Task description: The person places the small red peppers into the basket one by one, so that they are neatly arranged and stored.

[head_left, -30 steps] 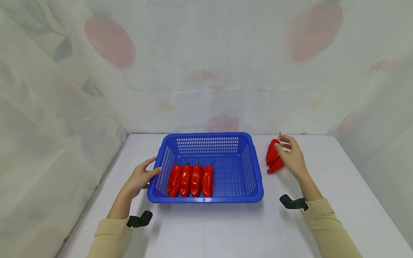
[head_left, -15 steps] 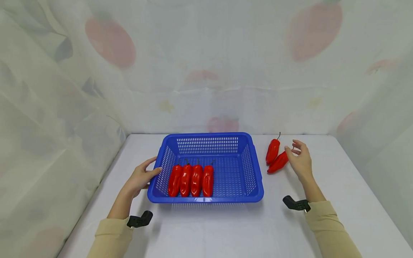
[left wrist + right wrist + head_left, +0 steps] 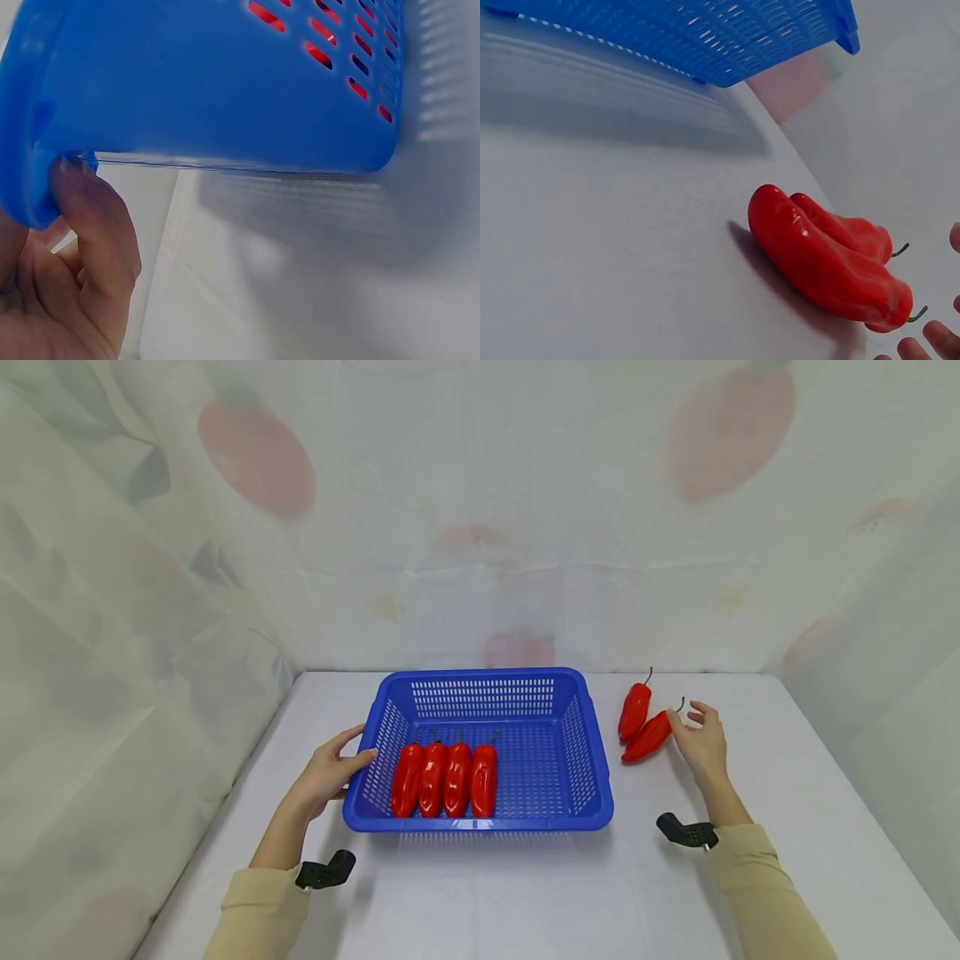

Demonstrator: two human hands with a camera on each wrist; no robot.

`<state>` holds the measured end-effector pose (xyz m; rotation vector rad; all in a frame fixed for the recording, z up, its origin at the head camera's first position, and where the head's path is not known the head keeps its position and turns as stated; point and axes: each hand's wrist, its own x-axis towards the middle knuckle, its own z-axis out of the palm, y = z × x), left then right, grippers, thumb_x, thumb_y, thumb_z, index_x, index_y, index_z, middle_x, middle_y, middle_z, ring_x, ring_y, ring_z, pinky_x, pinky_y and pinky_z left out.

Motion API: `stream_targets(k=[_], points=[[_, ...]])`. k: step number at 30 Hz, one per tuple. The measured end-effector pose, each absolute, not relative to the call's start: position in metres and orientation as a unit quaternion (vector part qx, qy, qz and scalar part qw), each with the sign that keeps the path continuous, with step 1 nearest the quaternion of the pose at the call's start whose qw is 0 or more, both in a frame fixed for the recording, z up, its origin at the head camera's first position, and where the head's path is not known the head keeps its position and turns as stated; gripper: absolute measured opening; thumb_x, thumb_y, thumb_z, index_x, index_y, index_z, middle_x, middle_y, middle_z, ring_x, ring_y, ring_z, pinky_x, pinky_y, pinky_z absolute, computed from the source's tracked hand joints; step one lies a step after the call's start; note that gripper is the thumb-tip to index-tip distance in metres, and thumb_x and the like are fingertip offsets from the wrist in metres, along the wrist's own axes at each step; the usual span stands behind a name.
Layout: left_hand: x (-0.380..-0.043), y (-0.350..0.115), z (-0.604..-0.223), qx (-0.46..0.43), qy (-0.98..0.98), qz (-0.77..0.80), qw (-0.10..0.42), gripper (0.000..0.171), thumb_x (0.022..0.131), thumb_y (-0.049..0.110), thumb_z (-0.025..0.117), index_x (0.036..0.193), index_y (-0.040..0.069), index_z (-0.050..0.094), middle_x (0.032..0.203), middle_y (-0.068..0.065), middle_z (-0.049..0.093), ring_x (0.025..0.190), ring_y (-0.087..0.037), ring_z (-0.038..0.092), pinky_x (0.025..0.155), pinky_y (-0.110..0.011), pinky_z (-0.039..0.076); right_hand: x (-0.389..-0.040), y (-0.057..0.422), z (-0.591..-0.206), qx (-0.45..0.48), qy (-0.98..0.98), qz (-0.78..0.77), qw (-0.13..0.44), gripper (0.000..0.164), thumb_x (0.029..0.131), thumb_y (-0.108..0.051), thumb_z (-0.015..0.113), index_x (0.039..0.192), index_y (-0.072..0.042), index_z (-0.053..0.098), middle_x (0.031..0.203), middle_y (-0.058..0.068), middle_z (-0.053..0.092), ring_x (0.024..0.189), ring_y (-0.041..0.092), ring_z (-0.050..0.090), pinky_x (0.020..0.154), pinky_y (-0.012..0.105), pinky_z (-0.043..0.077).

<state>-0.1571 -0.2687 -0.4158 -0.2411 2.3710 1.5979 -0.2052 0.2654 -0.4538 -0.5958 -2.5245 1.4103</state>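
In the head view my left hand (image 3: 324,777) grips the left rim of a blue plastic basket (image 3: 480,825), its thumb over the edge. The left wrist view shows a finger (image 3: 97,225) curled under that rim. Several red peppers (image 3: 444,781) lie side by side in the basket's left half, stems to the back. Two more peppers lie on the table to the right, a rear one (image 3: 634,713) and a front one (image 3: 647,739). My right hand (image 3: 701,745) hovers by the front pepper's stem end, holding nothing. Its fingertips stand apart from that pepper (image 3: 825,262) in the right wrist view.
A white table (image 3: 480,893) carries everything. Behind it hangs a pale curtain (image 3: 480,593) with faded fruit prints, and more sheeting (image 3: 135,710) closes the left side. The basket's right half shows bare mesh floor (image 3: 528,768).
My right hand has moved from over the rear pepper rightward and a little nearer, to the front pepper's stem end. Left hand, basket and peppers stay where they were.
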Motion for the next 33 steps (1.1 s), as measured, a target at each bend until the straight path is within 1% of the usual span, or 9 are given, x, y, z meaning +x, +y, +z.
stream_targets(k=[4,8,13,16,23,33], points=[[-0.158,-0.269,-0.417,-0.082,0.819,0.551,0.137,0.069,0.090,0.033,0.059,0.147,0.020,0.022,0.114,-0.028,0.058,0.078,-0.024,0.068,0.064,-0.043,0.057,-0.208,0.268,-0.459,-0.212,-0.858,0.463,0.068,0.067,0.091,-0.042,0.047,0.142,-0.002,0.026,0.134,0.027,0.041,0.119,0.041,0.042,0.098,0.048,0.037],[-0.156,-0.267,-0.411,-0.083,0.815,0.557,0.141,0.068,0.091,0.029,0.058,0.147,0.018,0.022,0.113,-0.029,0.059,0.078,-0.025,0.068,0.064,-0.044,0.057,-0.209,0.267,-0.461,-0.211,-0.863,0.458,0.045,0.069,0.091,-0.042,0.046,0.142,0.000,0.024,0.133,0.030,0.040,0.121,0.043,0.039,0.100,0.050,0.035],[-0.151,-0.261,-0.398,-0.081,0.815,0.555,0.144,0.065,0.092,0.023,0.056,0.147,0.013,0.022,0.112,-0.031,0.058,0.078,-0.027,0.068,0.064,-0.044,0.057,-0.212,0.265,-0.464,-0.208,-0.871,0.446,0.002,0.073,0.092,-0.045,0.043,0.142,0.003,0.020,0.134,0.031,0.038,0.119,0.043,0.040,0.097,0.049,0.041],[-0.150,-0.261,-0.397,-0.082,0.815,0.555,0.145,0.065,0.092,0.023,0.056,0.147,0.013,0.022,0.112,-0.031,0.058,0.078,-0.026,0.068,0.065,-0.044,0.057,-0.213,0.264,-0.466,-0.207,-0.876,0.436,-0.015,0.073,0.092,-0.045,0.043,0.141,0.004,0.020,0.132,0.031,0.038,0.116,0.042,0.042,0.093,0.047,0.044],[-0.158,-0.270,-0.416,-0.085,0.814,0.556,0.143,0.068,0.091,0.030,0.058,0.147,0.019,0.022,0.111,-0.027,0.060,0.077,-0.024,0.068,0.064,-0.043,0.057,-0.216,0.261,-0.469,-0.198,-0.890,0.411,-0.024,0.073,0.092,-0.042,0.042,0.140,0.007,0.020,0.129,0.033,0.039,0.114,0.043,0.042,0.093,0.049,0.042],[-0.159,-0.271,-0.419,-0.081,0.817,0.554,0.140,0.068,0.091,0.030,0.057,0.147,0.019,0.021,0.111,-0.027,0.060,0.076,-0.024,0.068,0.063,-0.043,0.057,-0.218,0.258,-0.470,-0.204,-0.892,0.404,-0.019,0.076,0.091,-0.039,0.048,0.142,0.005,0.014,0.134,0.034,0.036,0.120,0.045,0.039,0.100,0.053,0.037]])
